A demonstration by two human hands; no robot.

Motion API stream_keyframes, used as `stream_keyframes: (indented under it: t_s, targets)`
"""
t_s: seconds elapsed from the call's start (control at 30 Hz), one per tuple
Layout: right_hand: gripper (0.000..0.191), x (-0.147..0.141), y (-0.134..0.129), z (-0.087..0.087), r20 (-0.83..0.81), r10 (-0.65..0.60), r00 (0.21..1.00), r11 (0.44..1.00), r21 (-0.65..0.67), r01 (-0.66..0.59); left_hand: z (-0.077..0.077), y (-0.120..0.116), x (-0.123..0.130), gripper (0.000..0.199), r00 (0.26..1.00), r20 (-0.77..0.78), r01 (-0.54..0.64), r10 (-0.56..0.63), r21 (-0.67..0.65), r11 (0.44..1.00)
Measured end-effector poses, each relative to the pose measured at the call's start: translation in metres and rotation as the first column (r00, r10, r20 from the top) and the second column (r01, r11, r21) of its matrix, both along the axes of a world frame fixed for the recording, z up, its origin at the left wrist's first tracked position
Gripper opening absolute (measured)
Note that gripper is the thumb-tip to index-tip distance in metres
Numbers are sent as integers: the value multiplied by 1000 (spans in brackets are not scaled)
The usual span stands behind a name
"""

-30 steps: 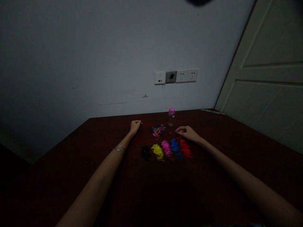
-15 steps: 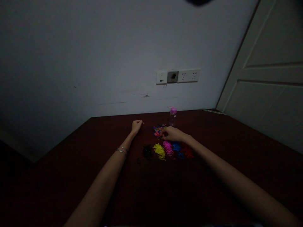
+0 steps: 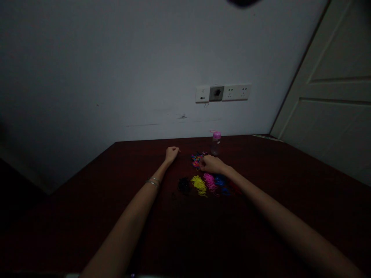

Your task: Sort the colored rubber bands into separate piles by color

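My right hand [image 3: 212,164] is at the right side of a mixed pile of coloured rubber bands [image 3: 196,160], fingertips pinched together at its edge. Whatever is between those fingers is too small and dark to make out. My left hand [image 3: 172,153] rests curled on the table, left of the mixed pile, with nothing visible in it. Nearer to me lie sorted heaps in a row: black bands [image 3: 184,185], yellow bands [image 3: 199,185], pink bands [image 3: 210,182], blue bands [image 3: 220,180] and red bands [image 3: 235,188]. My right forearm partly covers the red ones.
A clear bottle with a pink lid [image 3: 216,143] stands behind my right hand. The dark red table [image 3: 139,158] meets a pale wall with a row of sockets [image 3: 222,93]. A white panelled door [image 3: 333,96] is at the right. The light is dim.
The whole view has shifted slightly, so everything sits further right. My right hand stays at the mixed pile, and its forearm now hides more of the red bands. My left hand keeps its place.
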State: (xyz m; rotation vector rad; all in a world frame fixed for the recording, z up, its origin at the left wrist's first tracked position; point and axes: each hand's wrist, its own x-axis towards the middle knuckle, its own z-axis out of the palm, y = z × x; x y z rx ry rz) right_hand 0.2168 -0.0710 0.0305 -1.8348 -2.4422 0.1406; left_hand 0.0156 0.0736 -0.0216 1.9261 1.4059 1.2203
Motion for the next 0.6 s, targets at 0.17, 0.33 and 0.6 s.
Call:
stream_keyframes:
  t_s: [0.17,0.33,0.6]
  targets:
    - [16,3,-1,2,-52,15,999,1000,23,-14,1,-2,0,28,1000,-7,-8,8,-5,1000]
    - [18,15,-2,12,-217,103,971,995,27,-100,3,-4,-1,27,1000,-1,-13,13,-13,1000]
    - [20,67,-7,11,-514,87,853,984,-87,-153,2,-4,-1,27,1000,-12,-18,18,-3,1000]
